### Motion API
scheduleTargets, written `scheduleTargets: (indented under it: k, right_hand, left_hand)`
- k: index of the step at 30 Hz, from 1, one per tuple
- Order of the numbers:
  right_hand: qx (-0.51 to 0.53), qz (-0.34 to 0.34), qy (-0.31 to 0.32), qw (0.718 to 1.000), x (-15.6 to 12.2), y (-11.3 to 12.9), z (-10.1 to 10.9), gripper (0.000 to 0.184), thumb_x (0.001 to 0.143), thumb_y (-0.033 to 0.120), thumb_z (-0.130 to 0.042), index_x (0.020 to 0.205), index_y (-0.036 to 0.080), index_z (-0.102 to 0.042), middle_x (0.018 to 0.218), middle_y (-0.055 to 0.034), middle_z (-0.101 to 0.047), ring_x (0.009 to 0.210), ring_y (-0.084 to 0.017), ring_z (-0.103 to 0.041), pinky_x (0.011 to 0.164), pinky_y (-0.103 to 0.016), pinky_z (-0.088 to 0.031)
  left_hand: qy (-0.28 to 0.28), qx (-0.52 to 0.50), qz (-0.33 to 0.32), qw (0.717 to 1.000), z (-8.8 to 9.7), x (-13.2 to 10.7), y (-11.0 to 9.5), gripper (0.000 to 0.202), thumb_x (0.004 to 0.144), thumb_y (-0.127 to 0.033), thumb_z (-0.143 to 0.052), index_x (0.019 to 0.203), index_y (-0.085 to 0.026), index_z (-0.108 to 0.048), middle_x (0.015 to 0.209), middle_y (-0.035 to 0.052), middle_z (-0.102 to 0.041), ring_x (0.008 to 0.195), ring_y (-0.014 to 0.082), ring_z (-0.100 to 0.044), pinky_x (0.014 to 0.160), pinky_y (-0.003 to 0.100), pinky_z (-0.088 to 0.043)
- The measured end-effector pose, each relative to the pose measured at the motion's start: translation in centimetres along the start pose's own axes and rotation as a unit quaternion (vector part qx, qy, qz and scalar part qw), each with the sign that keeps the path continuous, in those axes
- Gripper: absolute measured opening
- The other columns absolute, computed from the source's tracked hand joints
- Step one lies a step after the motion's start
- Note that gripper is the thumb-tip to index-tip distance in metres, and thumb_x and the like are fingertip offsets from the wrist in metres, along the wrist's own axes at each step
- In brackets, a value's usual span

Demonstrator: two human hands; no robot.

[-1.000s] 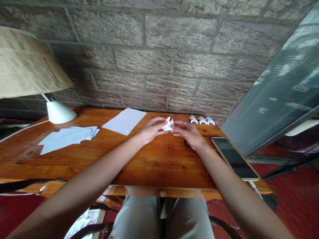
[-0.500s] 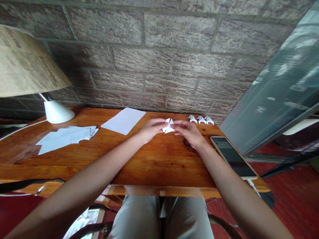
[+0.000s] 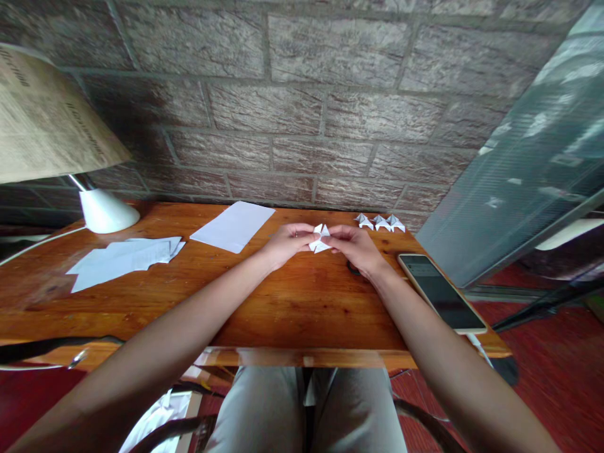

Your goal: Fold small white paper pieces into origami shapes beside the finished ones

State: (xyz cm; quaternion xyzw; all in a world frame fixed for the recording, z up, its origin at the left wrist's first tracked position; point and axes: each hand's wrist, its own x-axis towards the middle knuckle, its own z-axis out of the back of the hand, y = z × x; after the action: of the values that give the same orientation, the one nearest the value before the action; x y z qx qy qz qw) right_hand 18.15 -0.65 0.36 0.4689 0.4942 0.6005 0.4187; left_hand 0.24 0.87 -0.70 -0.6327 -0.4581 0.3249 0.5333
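Between my two hands, a little above the wooden table [image 3: 302,302], is a small folded white paper piece [image 3: 321,241] with pointed corners. My left hand [image 3: 287,244] pinches its left side between thumb and fingers. On the opposite side, my right hand [image 3: 352,244] is closed on it, its thumb pressed over the paper's middle. The fingertips cover part of the folds. Beyond my right hand, three folded white paper shapes [image 3: 380,223] stand in a row near the table's back edge.
A stack of white paper [image 3: 233,226] lies at the back, with loose cut sheets [image 3: 125,259] left of it. The lamp [image 3: 107,211] stands at the far left. On the right are a phone [image 3: 441,292] with a cable and, by my right wrist, a dark ring-shaped object [image 3: 352,268].
My right thumb has shifted slightly and my right fingers are curled a bit more around the paper piece. The whole view has moved slightly.
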Motion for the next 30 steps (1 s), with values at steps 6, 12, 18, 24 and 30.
scheduleTargets:
  k: [6, 12, 18, 24, 30]
  right_hand:
    - [0.004, 0.025, 0.003, 1.000, 0.2, -0.4, -0.1, 0.029, 0.063, 0.036, -0.080, 0.083, 0.016, -0.071, 0.080, -0.0028, -0.072, 0.070, -0.014, -0.061, 0.060, -0.024, -0.046]
    - [0.009, 0.056, -0.007, 0.998, 0.3, -0.4, -0.1, 0.037, 0.063, 0.039, -0.081, 0.089, 0.017, -0.067, 0.079, -0.0030, -0.071, 0.069, -0.015, -0.062, 0.060, -0.026, -0.048]
    - [-0.069, 0.160, -0.074, 0.982, 0.6, -0.7, 0.3, 0.036, 0.067, 0.046, -0.078, 0.085, 0.020, -0.061, 0.080, -0.0015, -0.067, 0.067, -0.014, -0.061, 0.064, -0.028, -0.050]
    - [-0.211, 0.213, -0.024, 0.954, 0.5, -1.3, 0.1, 0.028, 0.079, 0.043, -0.068, 0.096, 0.021, -0.068, 0.071, 0.0011, -0.062, 0.061, -0.012, -0.055, 0.060, -0.024, -0.045]
    - [-0.269, 0.225, -0.016, 0.936, 0.1, -1.2, 0.1, 0.027, 0.082, 0.039, -0.065, 0.102, 0.022, -0.066, 0.068, 0.0026, -0.059, 0.056, -0.010, -0.051, 0.058, -0.022, -0.042]
  left_hand:
    - [0.003, 0.016, -0.014, 1.000, -0.1, 0.2, -0.1, 0.033, 0.063, -0.032, -0.082, 0.086, -0.011, -0.070, 0.084, 0.0057, -0.069, 0.080, 0.0158, -0.064, 0.086, 0.038, -0.050]
    - [0.019, 0.021, -0.031, 0.999, 0.2, 0.1, -0.2, 0.039, 0.063, -0.029, -0.082, 0.097, -0.014, -0.070, 0.090, 0.0065, -0.071, 0.082, 0.0166, -0.064, 0.083, 0.035, -0.049]
    - [-0.010, -0.018, -0.032, 0.999, 0.3, 0.3, -0.4, 0.033, 0.065, -0.026, -0.081, 0.093, -0.013, -0.071, 0.095, 0.0077, -0.071, 0.086, 0.0171, -0.064, 0.086, 0.035, -0.047]
    - [-0.028, -0.069, 0.015, 0.997, 0.5, 0.1, -0.6, 0.026, 0.064, -0.022, -0.081, 0.086, -0.014, -0.070, 0.094, 0.0054, -0.070, 0.091, 0.0167, -0.065, 0.095, 0.041, -0.047]
    - [-0.045, -0.051, 0.022, 0.997, 0.3, -0.2, -0.9, 0.026, 0.063, -0.020, -0.082, 0.085, -0.015, -0.069, 0.092, 0.0041, -0.070, 0.089, 0.0163, -0.065, 0.093, 0.042, -0.050]
